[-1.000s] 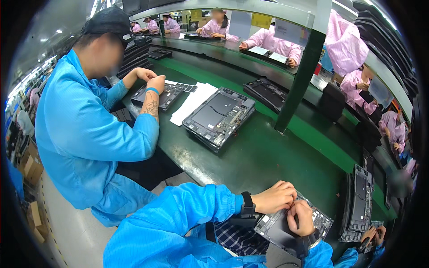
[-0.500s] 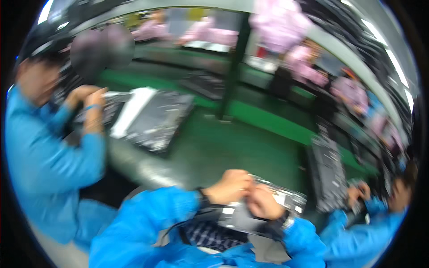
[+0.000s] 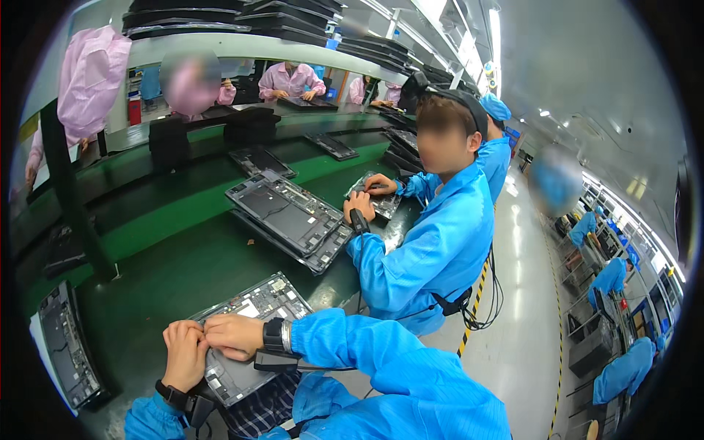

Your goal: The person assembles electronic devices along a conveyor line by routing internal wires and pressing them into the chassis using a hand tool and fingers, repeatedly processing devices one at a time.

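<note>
An opened laptop base (image 3: 242, 381) lies at the near edge of the green bench, its circuit board and parts exposed. My left hand (image 3: 185, 353) is over its left edge, fingers curled together. My right hand (image 3: 235, 336) reaches across the base from the right, and its fingertips meet those of my left hand. Both hands are closed in a pinch. Whatever lies between the fingers is hidden or too small to name. Black bands circle both wrists.
Beyond my base, a stack of opened laptop bases (image 3: 290, 213) rests on the green bench (image 3: 165, 271). Another base (image 3: 66, 337) leans at the far left. A co-worker in blue (image 3: 425, 242) works close on my right. A dark post (image 3: 77, 198) rises from the bench.
The view has swung to the right and is sharper, so the right-hand co-worker and aisle now show. My hands remain together over the laptop base.
</note>
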Tool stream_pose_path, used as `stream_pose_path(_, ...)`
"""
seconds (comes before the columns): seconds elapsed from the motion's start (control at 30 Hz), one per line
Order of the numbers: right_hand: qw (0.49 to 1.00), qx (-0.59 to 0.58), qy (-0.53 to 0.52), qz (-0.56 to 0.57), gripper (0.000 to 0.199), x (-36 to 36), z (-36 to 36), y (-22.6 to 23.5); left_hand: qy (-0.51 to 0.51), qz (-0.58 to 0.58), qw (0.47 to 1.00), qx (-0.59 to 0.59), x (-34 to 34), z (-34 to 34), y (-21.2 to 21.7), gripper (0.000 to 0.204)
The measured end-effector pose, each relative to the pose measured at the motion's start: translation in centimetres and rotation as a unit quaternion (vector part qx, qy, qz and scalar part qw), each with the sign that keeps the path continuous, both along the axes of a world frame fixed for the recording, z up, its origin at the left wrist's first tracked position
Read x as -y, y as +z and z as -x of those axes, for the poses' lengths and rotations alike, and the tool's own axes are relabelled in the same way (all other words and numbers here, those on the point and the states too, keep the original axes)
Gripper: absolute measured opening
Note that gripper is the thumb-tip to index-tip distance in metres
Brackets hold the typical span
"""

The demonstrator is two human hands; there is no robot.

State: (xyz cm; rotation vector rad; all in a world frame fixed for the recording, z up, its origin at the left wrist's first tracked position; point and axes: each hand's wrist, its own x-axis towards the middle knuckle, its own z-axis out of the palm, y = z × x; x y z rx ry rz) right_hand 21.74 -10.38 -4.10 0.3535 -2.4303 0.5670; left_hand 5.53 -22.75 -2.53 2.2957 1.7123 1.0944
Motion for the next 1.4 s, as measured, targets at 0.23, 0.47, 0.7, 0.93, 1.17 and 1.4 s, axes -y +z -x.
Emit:
stream_pose_path(0.23, 1.000, 0.019, -0.018, 0.005, 0.019, 0.7, -0.1, 0.1, -0.006, -0.002, 0.999, 0.044, 0.5, 0.3, -0.2, 0.011)
stream_pose_path(0.47, 0.999, 0.045, -0.005, 0.013, 0.022, 0.9, 0.1, 0.2, 0.011, -0.026, 0.997, 0.067, 1.0, 1.0, -1.1, 0.019)
stream_pose_path(0.7, 0.999, 0.041, -0.012, 0.034, 0.021, 0.8, -0.5, 1.6, 0.031, -0.054, 0.993, 0.102, 0.4, 1.1, -2.0, 0.018)
stream_pose_path(0.93, 0.993, 0.077, -0.037, 0.086, 0.021, 0.9, -0.2, 2.7, 0.026, -0.008, 0.989, 0.146, 0.9, 1.4, -1.9, 0.016)
stream_pose_path(1.17, 0.993, 0.102, 0.015, 0.051, 0.020, 0.1, -0.6, 2.6, 0.034, 0.021, 0.987, 0.153, 1.1, 1.4, -1.8, 0.017)
stream_pose_path(1.4, 0.993, 0.110, 0.023, 0.025, 0.018, -0.2, -0.7, 2.5, 0.029, 0.041, 0.987, 0.155, 1.0, 1.5, -1.7, 0.016)
